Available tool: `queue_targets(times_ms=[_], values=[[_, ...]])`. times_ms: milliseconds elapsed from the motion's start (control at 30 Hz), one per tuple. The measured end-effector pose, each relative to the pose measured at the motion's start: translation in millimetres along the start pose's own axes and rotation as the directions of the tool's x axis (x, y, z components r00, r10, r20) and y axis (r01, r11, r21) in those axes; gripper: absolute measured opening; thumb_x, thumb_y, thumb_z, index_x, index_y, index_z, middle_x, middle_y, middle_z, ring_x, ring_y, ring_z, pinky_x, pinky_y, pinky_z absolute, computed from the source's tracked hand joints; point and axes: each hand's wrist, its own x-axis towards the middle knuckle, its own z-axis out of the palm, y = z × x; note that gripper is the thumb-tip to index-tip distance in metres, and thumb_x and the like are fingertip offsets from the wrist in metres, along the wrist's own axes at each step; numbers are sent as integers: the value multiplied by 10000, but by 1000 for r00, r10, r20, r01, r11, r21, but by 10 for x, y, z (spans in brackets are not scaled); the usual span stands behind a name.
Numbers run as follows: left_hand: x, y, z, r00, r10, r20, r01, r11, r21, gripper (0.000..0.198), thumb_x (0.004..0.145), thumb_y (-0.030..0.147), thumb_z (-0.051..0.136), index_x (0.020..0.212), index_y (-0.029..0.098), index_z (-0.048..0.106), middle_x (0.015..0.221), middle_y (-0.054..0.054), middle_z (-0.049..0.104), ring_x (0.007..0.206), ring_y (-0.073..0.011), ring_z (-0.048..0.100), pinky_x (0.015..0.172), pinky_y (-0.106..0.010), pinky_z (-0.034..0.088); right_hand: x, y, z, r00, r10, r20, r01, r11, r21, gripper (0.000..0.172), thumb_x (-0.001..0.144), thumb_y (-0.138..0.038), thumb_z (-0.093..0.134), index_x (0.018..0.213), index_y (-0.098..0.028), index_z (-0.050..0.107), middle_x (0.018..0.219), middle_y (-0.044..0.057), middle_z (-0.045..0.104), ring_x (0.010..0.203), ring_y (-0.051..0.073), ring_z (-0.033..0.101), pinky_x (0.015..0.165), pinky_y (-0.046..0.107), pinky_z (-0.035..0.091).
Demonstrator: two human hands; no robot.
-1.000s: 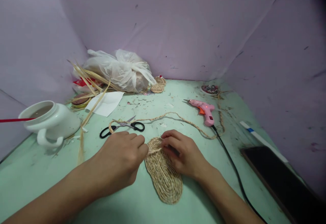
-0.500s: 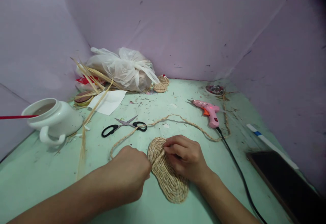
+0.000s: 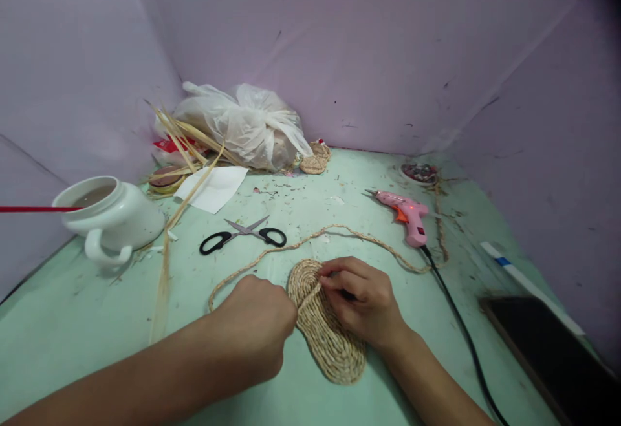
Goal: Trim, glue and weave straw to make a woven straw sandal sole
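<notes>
A woven straw sole (image 3: 334, 342), coiled from plaited fibre, lies on the table between my hands. A short stretch of braided cord (image 3: 309, 295) crosses its upper part. My left hand (image 3: 255, 326) is closed in a fist at the sole's left edge, gripping the cord there; its fingertips are hidden. My right hand (image 3: 361, 293) rests over the right side, thumb and fingers pinched on the cord's other end. More of this cord emerges behind my left wrist and loops across the table toward the glue gun (image 3: 410, 216).
Open scissors (image 3: 245, 233) lie beyond my left hand. A white pot (image 3: 130, 216) with a red stick stands at left, near dry straw strips (image 3: 165, 284) and a tied plastic bag (image 3: 252, 125). At right are the glue gun's black cable (image 3: 458, 322) and a dark flat slab (image 3: 548, 355).
The view has shifted slightly, so most things appear farther right. The loose cord has slid off the scissors' handle and now runs on the near side of them. Both hands keep their grip.
</notes>
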Motion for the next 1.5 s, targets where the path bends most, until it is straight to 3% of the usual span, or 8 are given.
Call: queue_targets(times_ms=[200,367,567,733,900,1167,1400,1500], values=[[7,-16,41,999,18,-36,-19,1000,-4,223,717,167,454,604,174,646,622,-112,663,560,-292,629,461,-330,339,7,-14,11,1000,13,-3,-13,1000,3,162,726,-43,551,680,-190,603,758,55,685,677,145,630,577,261,512],[-39,-196,1,991,-4,-135,-7,997,-81,252,760,238,440,595,189,625,595,-94,648,557,-258,604,479,-309,316,7,-17,7,997,78,25,-78,997,2,151,732,-55,543,715,-190,610,773,51,683,711,153,628,618,272,507],[-1,-460,-85,892,-210,-401,28,910,-415,295,814,263,405,1016,264,620,899,-34,687,818,-212,604,664,-287,379,28,16,35,945,323,58,-324,946,20,138,749,-116,573,818,-211,646,759,23,676,716,162,612,651,289,490],[128,-479,-5,885,-175,-432,-51,885,-464,211,781,324,476,728,217,650,739,-6,648,694,-167,558,618,-261,345,61,35,56,928,355,115,-366,926,93,159,771,-119,560,831,-221,666,779,28,669,776,177,598,690,317,478],[240,-473,70,888,-349,-299,138,823,-551,312,774,358,413,538,184,521,524,2,501,534,-149,449,522,-266,280,77,17,62,928,342,146,-358,929,98,161,775,-141,575,881,-213,672,814,46,659,806,182,591,715,328,477],[320,-541,210,935,-342,-87,103,501,-859,279,708,368,475,510,178,521,423,47,366,424,-108,310,445,-247,223,55,4,68,938,328,113,-330,944,-4,97,764,-147,586,834,-209,611,775,34,642,742,179,568,666,319,468],[292,-533,143,955,-291,-63,120,571,-812,296,718,360,474,509,167,556,422,34,418,411,-106,338,440,-242,236,59,-3,58,945,319,75,-325,942,83,106,751,-110,588,797,-202,611,922,62,589,808,169,585,663,288,489],[292,-488,135,963,-215,-161,6,616,-788,277,742,381,468,622,167,597,512,24,499,475,-117,419,473,-236,282,55,11,77,949,308,68,-314,941,122,126,747,-96,594,799,-206,630,895,51,592,820,163,591,697,293,493]])
